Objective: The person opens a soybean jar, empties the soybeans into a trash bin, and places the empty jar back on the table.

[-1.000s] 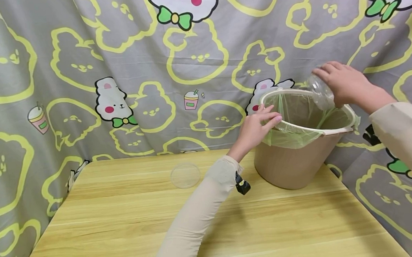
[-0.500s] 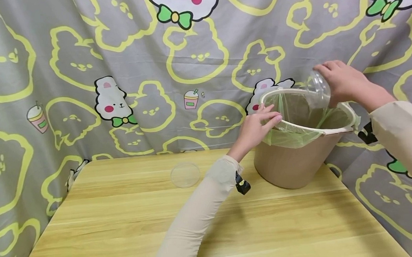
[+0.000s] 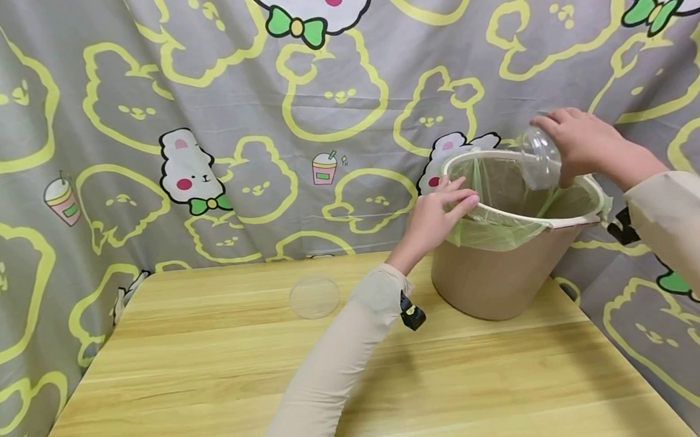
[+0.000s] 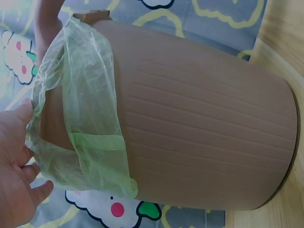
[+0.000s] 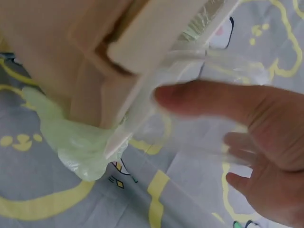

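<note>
A brown trash can (image 3: 498,276) lined with a thin green bag (image 3: 495,235) stands at the table's right rear. My left hand (image 3: 431,220) touches its lined rim on the left, fingers fairly straight. In the left wrist view, the fingertips lie at the edge of the bag (image 4: 90,95). Over the opening, my right hand (image 3: 588,140) grips a clear plastic jar (image 3: 540,160), tilted and overlapping the far rim. The right wrist view shows the thumb (image 5: 204,97) across the see-through jar (image 5: 190,133), with other fingers on its far side.
A clear round disc (image 3: 315,297), like a lid, lies flat on the wooden table (image 3: 216,387). A grey cartoon-print curtain (image 3: 229,105) hangs behind and at both sides. The trash can stands close to the table's right edge.
The jar has turned slightly and shifted a little left over the trash can, still in my right hand. My left hand stays at the rim.
</note>
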Demonstrator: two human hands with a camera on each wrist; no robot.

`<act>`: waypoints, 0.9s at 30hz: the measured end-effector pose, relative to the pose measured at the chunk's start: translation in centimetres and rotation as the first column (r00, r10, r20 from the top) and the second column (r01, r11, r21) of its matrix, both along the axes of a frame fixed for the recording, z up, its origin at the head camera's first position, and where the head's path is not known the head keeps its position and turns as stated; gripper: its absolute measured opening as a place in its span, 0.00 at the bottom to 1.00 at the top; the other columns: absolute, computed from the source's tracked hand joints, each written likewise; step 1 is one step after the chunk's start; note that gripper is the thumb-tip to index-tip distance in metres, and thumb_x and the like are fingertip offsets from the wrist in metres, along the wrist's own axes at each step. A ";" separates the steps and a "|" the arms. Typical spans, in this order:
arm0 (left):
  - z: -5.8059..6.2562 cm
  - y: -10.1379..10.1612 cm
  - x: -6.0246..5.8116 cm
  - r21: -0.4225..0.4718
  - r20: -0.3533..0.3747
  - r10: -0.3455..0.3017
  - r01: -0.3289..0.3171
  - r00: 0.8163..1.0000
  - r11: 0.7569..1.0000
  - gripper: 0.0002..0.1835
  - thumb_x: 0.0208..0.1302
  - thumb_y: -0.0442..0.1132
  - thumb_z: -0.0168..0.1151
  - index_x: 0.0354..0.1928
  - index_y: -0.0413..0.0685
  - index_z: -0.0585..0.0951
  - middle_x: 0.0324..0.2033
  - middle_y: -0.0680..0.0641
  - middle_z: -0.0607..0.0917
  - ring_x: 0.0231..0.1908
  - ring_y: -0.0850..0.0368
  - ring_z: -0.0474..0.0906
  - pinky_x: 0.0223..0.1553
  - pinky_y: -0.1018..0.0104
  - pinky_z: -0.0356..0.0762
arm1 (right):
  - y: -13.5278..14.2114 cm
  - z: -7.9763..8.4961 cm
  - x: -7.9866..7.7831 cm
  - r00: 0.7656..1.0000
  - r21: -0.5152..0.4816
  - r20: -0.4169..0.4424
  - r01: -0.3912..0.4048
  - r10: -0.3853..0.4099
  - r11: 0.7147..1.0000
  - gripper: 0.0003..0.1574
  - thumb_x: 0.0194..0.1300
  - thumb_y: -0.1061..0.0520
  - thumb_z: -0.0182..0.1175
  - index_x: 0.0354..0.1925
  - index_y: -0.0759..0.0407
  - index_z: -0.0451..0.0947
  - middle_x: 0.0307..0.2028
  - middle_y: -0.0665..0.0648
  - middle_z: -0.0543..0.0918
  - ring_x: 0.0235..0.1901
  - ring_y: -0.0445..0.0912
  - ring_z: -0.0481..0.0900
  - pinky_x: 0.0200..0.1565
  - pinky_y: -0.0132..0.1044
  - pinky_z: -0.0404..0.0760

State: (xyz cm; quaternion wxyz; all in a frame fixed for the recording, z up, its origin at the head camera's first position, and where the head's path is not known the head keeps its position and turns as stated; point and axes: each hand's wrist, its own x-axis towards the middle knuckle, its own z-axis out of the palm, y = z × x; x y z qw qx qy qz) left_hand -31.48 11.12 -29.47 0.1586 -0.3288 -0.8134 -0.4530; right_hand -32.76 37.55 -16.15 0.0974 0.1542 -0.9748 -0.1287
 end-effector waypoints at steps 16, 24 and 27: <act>0.1 0.1 0.0 0.000 0.005 -0.002 0.002 1.000 1.000 0.19 0.64 0.61 0.52 0.49 0.65 0.83 0.63 0.63 0.70 0.70 0.65 0.52 0.67 0.66 0.58 | -0.4 -0.3 0.1 0.999 -0.040 0.023 -0.027 0.028 0.999 0.78 0.12 0.53 0.80 0.65 0.67 0.54 0.56 0.76 0.63 0.55 0.73 0.59 0.54 0.68 0.61; 0.0 0.1 0.1 0.015 0.008 -0.010 0.010 1.000 1.000 0.18 0.64 0.60 0.52 0.49 0.64 0.83 0.63 0.60 0.71 0.70 0.63 0.52 0.69 0.65 0.55 | 0.1 -0.4 0.2 1.000 -0.045 0.000 -0.030 0.030 0.999 0.80 0.11 0.57 0.78 0.66 0.68 0.52 0.57 0.76 0.61 0.57 0.73 0.55 0.56 0.67 0.57; 0.0 0.1 0.1 0.017 0.006 -0.009 0.009 1.000 1.000 0.18 0.64 0.60 0.52 0.48 0.64 0.83 0.63 0.61 0.71 0.70 0.63 0.52 0.68 0.66 0.55 | 0.2 -0.4 0.2 0.998 -0.066 -0.033 -0.052 0.050 0.996 0.80 0.09 0.56 0.79 0.65 0.68 0.53 0.56 0.76 0.62 0.55 0.73 0.57 0.56 0.66 0.57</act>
